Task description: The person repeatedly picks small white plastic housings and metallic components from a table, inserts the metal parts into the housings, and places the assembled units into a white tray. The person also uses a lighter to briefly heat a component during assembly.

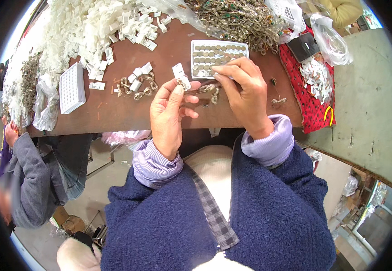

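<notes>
Navy fleece jacket point(160, 221) with a thick, nubbly nap lies nearest the camera, its two lilac, finely striped cotton cuffs point(268, 142) turned back at the wrists. The left hand point(166, 115) pinches one small, white, glossy plastic case point(178, 70) between thumb and forefinger, its other fingers loosely curled. Just beside those fingers lies a braided tan cord point(215, 95); whether it joins the case I cannot tell. The right hand point(250, 95) has thumb and forefinger almost meeting over the lower part of one white rectangular plastic tray point(193, 58) of round, dull metal discs point(218, 59) in rows; whether it grips a disc is unclear.

Left of the hands, roughly four white plastic blocks point(137, 72) sit among looped cords point(124, 88). Farther left stands a white dimpled tray stack point(71, 88). Heaps of white plastic pieces point(83, 31) and tangled cords point(245, 22), too many to count, fill the far side. Brown worktop point(110, 108) shows between these things, its front edge passing just below the fingers; red patterned cloth point(313, 119) borders its right end.
</notes>
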`<state>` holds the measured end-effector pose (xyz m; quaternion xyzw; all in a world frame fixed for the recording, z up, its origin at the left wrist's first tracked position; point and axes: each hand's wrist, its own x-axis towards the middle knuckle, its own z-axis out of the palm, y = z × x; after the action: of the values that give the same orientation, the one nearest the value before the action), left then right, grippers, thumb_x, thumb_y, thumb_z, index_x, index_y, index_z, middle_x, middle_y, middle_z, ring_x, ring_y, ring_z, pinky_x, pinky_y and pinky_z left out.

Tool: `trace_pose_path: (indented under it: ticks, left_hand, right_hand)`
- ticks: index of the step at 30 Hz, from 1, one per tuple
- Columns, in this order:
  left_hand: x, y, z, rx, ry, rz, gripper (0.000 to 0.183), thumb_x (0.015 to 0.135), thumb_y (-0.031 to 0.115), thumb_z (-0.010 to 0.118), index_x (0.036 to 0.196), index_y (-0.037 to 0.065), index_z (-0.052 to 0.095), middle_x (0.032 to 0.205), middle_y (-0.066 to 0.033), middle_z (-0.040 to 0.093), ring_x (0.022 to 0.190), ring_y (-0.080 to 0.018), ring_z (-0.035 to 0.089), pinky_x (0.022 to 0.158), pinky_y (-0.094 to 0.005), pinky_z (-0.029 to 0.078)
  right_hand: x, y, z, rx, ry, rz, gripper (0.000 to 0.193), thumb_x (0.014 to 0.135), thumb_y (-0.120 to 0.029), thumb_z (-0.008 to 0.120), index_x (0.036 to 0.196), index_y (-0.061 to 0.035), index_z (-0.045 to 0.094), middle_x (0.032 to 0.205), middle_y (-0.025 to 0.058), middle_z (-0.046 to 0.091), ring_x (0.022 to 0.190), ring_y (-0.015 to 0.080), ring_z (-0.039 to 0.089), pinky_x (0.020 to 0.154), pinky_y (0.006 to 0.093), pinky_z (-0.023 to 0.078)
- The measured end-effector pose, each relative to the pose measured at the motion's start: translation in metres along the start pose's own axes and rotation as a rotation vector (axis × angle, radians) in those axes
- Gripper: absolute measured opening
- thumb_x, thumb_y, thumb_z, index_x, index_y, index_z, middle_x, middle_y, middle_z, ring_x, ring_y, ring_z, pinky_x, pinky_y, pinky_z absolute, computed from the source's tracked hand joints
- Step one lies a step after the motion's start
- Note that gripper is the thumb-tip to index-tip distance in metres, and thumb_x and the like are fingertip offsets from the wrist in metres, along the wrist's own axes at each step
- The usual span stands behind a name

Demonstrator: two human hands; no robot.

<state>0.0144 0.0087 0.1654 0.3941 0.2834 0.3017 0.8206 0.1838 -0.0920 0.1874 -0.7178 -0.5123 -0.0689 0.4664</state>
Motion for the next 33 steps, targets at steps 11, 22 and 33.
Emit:
trace_pose_path:
  ticks: [11,22,33]
  left_hand:
    - [0.008,0.005,-0.002,0.004,-0.058,-0.040,0.033,0.115,0.021,0.061,0.143,0.002,0.061,0.122,-0.0160,0.076,0.096,-0.0145,0.077,0.070,-0.0252,0.067]
    - [-0.002,-0.003,0.022,0.188,-0.211,0.094,0.036,0.108,0.006,0.071,0.142,0.001,0.062,0.123,-0.0108,0.077,0.105,-0.0165,0.077,0.084,-0.0304,0.067]
    - [-0.003,0.004,0.007,0.093,-0.224,-0.074,0.029,0.110,0.012,0.069,0.136,-0.001,0.067,0.112,-0.0100,0.078,0.096,-0.0149,0.076,0.073,-0.0268,0.066]
  right_hand:
    - [0.008,0.007,0.017,-0.051,-0.103,-0.016,0.012,0.084,-0.003,0.080,0.095,-0.0074,0.075,0.091,0.0075,0.066,0.090,0.0301,0.066,0.083,0.0454,0.052]
    - [-0.004,-0.018,-0.011,0.212,-0.054,-0.071,0.012,0.088,0.005,0.077,0.098,-0.0006,0.073,0.092,0.0120,0.066,0.079,0.0296,0.070,0.069,0.0387,0.057]
    - [-0.004,-0.018,-0.008,0.358,-0.044,-0.139,0.022,0.085,0.008,0.076,0.105,-0.0004,0.077,0.088,0.0138,0.073,0.077,0.0292,0.072,0.069,0.0376,0.058]
